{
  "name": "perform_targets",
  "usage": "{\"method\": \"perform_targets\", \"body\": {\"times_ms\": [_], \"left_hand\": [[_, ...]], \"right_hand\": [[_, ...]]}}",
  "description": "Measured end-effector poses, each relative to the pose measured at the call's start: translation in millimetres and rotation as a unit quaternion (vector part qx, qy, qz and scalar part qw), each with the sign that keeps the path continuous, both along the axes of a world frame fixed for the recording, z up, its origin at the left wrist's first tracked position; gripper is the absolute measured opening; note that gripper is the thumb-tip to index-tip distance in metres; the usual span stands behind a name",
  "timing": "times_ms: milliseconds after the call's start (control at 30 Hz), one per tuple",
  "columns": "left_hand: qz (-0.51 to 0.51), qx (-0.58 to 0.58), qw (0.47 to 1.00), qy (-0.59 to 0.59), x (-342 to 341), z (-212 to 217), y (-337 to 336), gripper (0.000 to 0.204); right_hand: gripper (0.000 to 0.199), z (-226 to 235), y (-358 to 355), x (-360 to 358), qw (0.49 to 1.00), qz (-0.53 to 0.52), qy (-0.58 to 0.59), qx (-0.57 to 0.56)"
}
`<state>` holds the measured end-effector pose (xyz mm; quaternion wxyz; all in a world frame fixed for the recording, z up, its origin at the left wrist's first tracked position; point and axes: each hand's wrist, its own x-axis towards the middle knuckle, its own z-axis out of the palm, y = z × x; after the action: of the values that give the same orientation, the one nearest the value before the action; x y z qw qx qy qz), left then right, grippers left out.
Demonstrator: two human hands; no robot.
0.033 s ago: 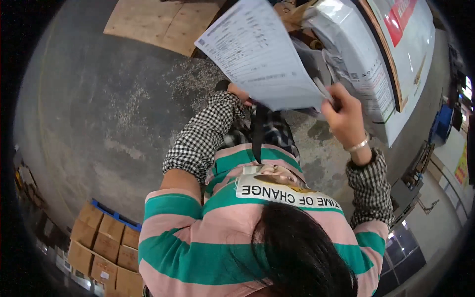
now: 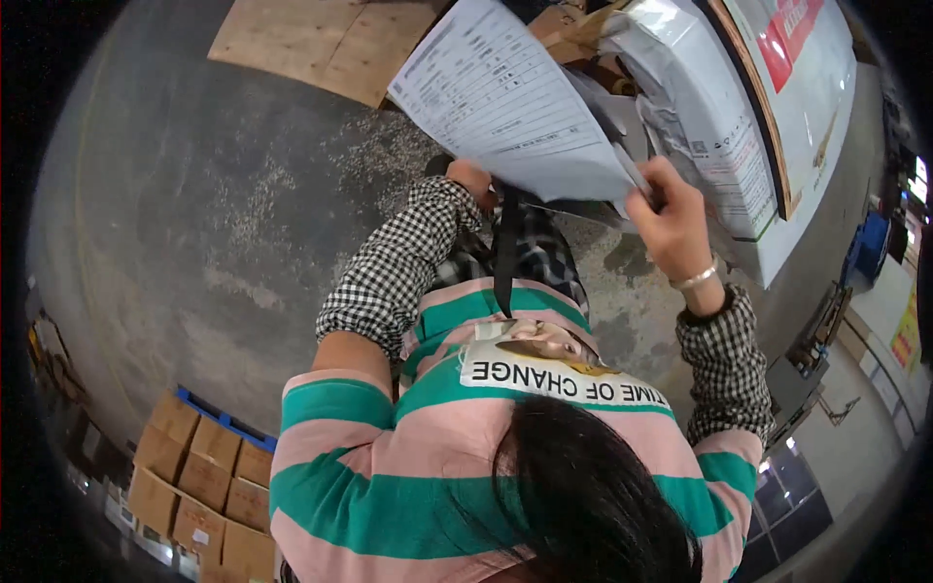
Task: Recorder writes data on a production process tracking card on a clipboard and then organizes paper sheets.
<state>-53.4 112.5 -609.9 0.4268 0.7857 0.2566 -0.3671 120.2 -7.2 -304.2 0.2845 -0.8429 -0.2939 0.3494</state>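
A white printed sheet of paper (image 2: 505, 107), covered in rows of text, hangs tilted in front of me and bows along its lower edge. My right hand (image 2: 675, 222) is closed on its lower right corner, where a narrow pale edge shows by the fingers. My left hand (image 2: 472, 181) is at the sheet's lower left edge. The paper hides its fingers, so I cannot tell whether it holds anything. Both forearms wear black-and-white checked sleeves.
A large white wrapped package (image 2: 690, 117) stands at the right, beside the sheet. Plywood (image 2: 330, 44) lies at the far left on a grey speckled floor (image 2: 194, 243). Brown cartons (image 2: 199, 466) are stacked on a blue pallet (image 2: 225, 420) at the near left.
The sheet has shifted slightly and its lower edge bows a little differently. My right hand has moved a touch to the left and up. More of my left hand shows.
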Motion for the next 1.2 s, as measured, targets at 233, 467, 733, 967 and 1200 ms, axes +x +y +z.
{"method": "perform_targets", "body": {"times_ms": [233, 467, 733, 967, 1200], "left_hand": [[0.157, 0.112, 0.981, -0.006, -63, 64, -5, 0.028], [0.294, -0.149, 0.944, -0.023, -127, 103, -27, 0.03], [0.555, -0.166, 0.811, 0.082, -147, 123, -59, 0.023], [0.579, -0.168, 0.793, 0.08, -140, 136, -66, 0.021], [0.594, -0.184, 0.781, 0.062, -147, 129, -73, 0.025]], "right_hand": [[0.013, -67, -22, -14, 0.997, 0.067, -0.004, 0.048], [0.013, -147, -57, -37, 0.998, 0.043, -0.049, 0.013], [0.012, -191, -78, -38, 0.993, 0.057, -0.095, -0.03], [0.025, -165, -92, -67, 0.983, 0.139, -0.033, 0.118], [0.017, -202, -105, -53, 0.924, 0.332, -0.086, -0.167]]}}
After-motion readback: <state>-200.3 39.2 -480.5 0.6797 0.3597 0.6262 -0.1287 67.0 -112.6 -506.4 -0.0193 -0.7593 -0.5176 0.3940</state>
